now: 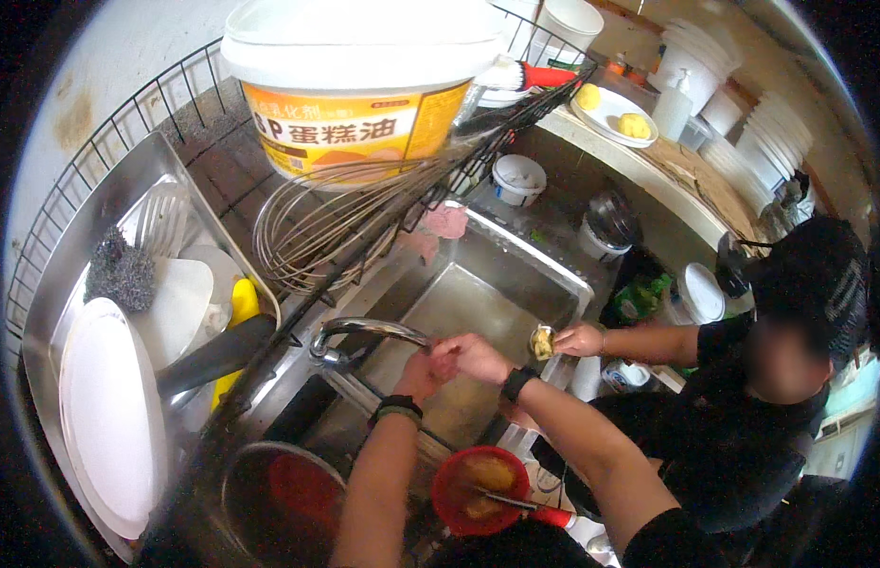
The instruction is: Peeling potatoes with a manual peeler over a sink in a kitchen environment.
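Note:
Under the chrome faucet, over the steel sink, my two hands are pressed together. My left hand is closed, and part of its fingers lies behind the other hand. Curled over it from the right is my right hand; I see no object between them. Nearer to me a red bowl holds something yellowish and a red-handled utensil. Across the sink, a co-worker's hand holds a small pale yellow piece over the basin's right rim.
A wire rack at upper left carries a white tub, a wire whisk and a steel tray of utensils. A steel pot stands low left. The co-worker is close at right. A plate sits on the back counter.

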Motion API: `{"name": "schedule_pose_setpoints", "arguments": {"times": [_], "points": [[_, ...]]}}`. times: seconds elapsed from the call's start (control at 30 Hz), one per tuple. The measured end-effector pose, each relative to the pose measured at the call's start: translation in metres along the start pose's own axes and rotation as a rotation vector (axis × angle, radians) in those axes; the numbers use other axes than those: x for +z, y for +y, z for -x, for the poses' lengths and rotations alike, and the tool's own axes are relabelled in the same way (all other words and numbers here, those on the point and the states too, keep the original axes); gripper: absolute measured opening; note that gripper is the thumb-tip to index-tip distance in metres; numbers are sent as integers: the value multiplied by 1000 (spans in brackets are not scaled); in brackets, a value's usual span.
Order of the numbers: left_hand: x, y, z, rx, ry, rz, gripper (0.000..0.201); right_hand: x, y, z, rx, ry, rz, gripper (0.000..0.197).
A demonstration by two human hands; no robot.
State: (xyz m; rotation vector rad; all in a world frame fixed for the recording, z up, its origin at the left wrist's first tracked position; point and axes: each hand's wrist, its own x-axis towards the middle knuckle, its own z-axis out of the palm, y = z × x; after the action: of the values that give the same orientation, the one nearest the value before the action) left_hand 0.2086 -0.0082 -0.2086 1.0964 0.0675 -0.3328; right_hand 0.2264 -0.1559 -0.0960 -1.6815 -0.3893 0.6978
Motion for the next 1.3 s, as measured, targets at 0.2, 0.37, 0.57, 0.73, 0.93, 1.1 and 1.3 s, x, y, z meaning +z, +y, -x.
{"name": "schedule_pose_setpoints", "arguments": {"times": [0.2,0.37,0.57,0.73,0.93,1.1,1.3], "points": [[33,47,21,275,-73,-987,41,-19,-11,21,-29,210,365,20],[36,39,21,97,-91,-251,28,-24,-31,39,7,241,432,39],[3,3,15,-50,-27,141,26,-22,-88,72,272,358,-332,36],[3,13,16,557,-125,-1068,33,-40,-127,111,174,431,-531,31],[-21,-13,-10,6,24,-142,47,-99,-169,147,91,630,-706,19],[11,-16,-2,301,44,-593,48,-145,-205,184,40,1053,-747,16],[5,-21,0,46,31,59,23,-182,-235,179,-66,1122,-611,17]]}}
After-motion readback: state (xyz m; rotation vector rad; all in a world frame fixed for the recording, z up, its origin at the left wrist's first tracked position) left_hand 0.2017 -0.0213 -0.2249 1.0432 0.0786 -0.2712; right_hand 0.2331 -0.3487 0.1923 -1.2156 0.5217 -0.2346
